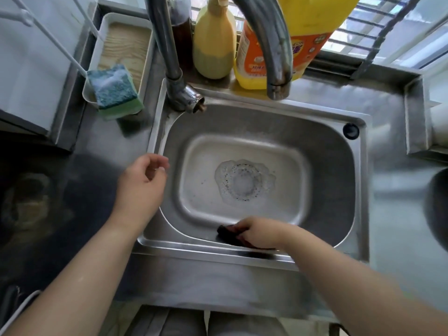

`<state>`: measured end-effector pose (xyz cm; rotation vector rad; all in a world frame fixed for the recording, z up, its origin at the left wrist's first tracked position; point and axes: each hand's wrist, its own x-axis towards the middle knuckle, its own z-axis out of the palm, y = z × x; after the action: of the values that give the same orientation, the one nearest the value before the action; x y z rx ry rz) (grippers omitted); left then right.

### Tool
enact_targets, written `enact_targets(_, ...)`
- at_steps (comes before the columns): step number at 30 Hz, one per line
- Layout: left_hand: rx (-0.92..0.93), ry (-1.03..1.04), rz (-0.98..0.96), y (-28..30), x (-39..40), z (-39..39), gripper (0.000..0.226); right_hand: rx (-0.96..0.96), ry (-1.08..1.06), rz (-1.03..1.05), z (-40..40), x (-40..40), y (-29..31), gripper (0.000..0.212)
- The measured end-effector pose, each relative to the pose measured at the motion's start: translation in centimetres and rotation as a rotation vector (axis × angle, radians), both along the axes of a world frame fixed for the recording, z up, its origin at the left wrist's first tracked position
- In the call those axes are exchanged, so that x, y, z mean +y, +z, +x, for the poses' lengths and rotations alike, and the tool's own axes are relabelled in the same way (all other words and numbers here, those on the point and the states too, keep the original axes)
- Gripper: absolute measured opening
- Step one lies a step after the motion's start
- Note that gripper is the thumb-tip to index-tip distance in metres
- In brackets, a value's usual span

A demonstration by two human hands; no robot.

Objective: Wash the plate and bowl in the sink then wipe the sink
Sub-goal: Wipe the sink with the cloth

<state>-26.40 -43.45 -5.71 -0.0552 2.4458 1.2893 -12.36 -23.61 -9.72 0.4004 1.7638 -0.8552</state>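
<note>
The right hand (257,232) is gripping a dark cloth (229,233) and pressing it against the near wall of the steel sink (339,166). The left hand (143,180) is hovering over the sink's left rim, fingers loosely curled, holding nothing. Soapy foam (244,181) is sitting over the drain (middle of the basin). A blue-green sponge (115,92) is resting far left.

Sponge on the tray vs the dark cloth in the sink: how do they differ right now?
The sponge is blue-green with suds on top; the dark cloth is nearly black. The sponge sits unheld, propped on the white tray left of the sink; the cloth is gripped by the right hand and pressed against the near inner wall of the sink. The sponge is a blocky slab; the cloth looks bunched. Both are cleaning tools.
</note>
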Motion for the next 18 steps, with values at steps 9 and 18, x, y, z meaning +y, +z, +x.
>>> enact_targets(9, -0.047, 0.019, 0.038, 0.2, -1.0, 0.1, 0.029, -0.075, 0.085, 0.143, -4.7, -5.1, -3.1, 0.050)
enact_targets(18, -0.099, 0.091, 0.045, 0.2, -2.8, -1.6, 0.024, -0.090, -1.550, -0.430, -16.8, -12.8, -5.1, 0.033)
